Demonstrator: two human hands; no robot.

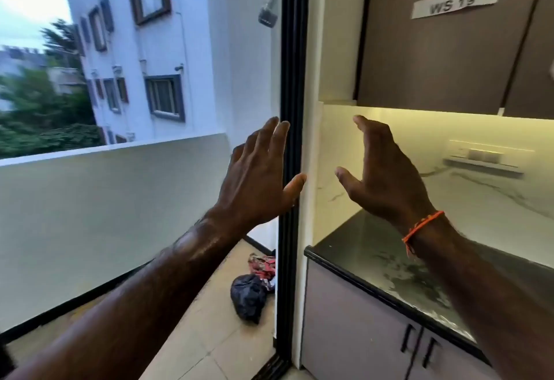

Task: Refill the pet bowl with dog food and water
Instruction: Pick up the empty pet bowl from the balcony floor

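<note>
I have both hands raised empty, fingers spread: left hand (pixel 257 175) against the black door frame (pixel 289 85), right hand (pixel 380 175) above the dark tabletop (pixel 389 265), likely a start pose. No pet bowl, food or water in sight. A black bag (pixel 248 297) lies on the balcony floor (pixel 209 319).

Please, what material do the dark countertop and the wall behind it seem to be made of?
The countertop looks like polished dark stone, perhaps granite: it is glossy and mirrors the light. The wall panel behind it looks like white marble or a marble-look slab, with grey veins; which one cannot be told.
</note>
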